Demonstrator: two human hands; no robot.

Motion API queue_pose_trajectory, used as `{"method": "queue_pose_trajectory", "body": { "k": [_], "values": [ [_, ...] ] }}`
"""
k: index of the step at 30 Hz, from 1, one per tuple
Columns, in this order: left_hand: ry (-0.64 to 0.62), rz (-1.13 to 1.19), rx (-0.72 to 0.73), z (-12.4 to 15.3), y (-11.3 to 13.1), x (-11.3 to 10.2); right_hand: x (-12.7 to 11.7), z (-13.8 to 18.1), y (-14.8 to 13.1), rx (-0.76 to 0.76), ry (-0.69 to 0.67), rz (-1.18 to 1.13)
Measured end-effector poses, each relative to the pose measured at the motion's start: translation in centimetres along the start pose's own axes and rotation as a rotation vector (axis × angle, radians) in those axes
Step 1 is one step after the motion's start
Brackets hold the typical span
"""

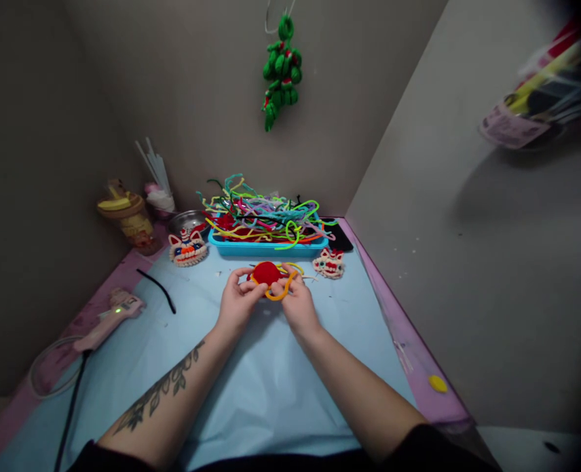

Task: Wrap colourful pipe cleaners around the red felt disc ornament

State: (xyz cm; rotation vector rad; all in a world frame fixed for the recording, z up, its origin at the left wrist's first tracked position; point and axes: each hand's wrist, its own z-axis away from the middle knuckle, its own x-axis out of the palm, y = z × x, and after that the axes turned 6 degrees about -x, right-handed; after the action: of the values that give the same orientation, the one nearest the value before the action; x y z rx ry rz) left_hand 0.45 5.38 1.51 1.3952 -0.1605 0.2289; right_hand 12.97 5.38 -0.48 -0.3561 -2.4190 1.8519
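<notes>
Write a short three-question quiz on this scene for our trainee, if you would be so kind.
1. True or false: the pink plastic glue gun lies left of the blue rectangular tray.
2. The right hand holds: A) a black rod; B) a thin orange fuzzy strand; C) a yellow disc.
3. What hangs above the tray?

Key: 1. True. 2. B. 3. A green fuzzy bundle with red bits.

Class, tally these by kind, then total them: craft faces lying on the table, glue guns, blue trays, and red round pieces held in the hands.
Craft faces: 2
Glue guns: 1
Blue trays: 1
Red round pieces: 1
Total: 5
</notes>
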Motion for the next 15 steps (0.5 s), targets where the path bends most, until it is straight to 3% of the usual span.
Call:
{"method": "queue_pose_trajectory", "body": {
  "k": [7,15],
  "values": [
    [0.056,0.027,0.002,-0.26,-0.11,-0.04,0.12,0.01,-0.16,-0.025,0.031,0.023],
    [0.036,-0.020,0.014,0.15,-0.23,0.14,0.09,0.17,-0.22,-0.052,0.035,0.004]
  ]
}}
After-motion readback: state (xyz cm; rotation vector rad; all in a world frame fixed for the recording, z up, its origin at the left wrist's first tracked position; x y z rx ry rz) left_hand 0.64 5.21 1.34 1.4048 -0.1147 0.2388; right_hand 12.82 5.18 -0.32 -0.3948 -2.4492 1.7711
